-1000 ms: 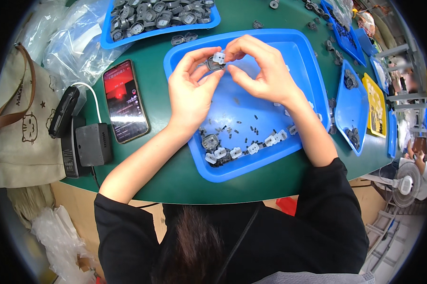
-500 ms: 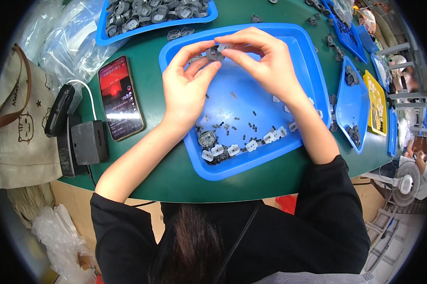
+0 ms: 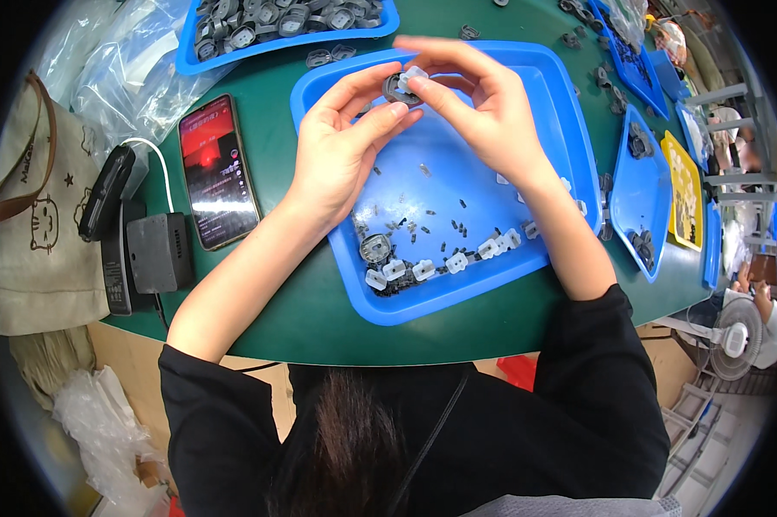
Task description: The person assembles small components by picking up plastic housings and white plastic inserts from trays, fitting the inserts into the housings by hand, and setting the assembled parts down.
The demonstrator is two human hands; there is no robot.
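Over the far part of a blue tray (image 3: 479, 289), my left hand (image 3: 341, 142) pinches a round grey plastic housing (image 3: 394, 89) between thumb and fingers. My right hand (image 3: 483, 108) closes on a small translucent white plastic piece (image 3: 412, 77), which it holds against the housing. Fingers hide part of both. Several like white pieces (image 3: 424, 270) lie along the tray's near edge, beside another grey housing (image 3: 374, 248). Tiny black parts (image 3: 458, 229) are scattered over the tray floor.
A second blue tray (image 3: 354, 37) heaped with grey housings stands at the far left. A phone (image 3: 218, 172), black power adapters (image 3: 158, 252) and a canvas bag (image 3: 31, 224) lie left. Smaller blue trays (image 3: 642, 189) and a yellow tray (image 3: 683, 189) sit right.
The housing has turned between my fingers, and the white piece now shows more plainly against it. My left fingers have shifted slightly. My right index finger has lifted and is blurred.
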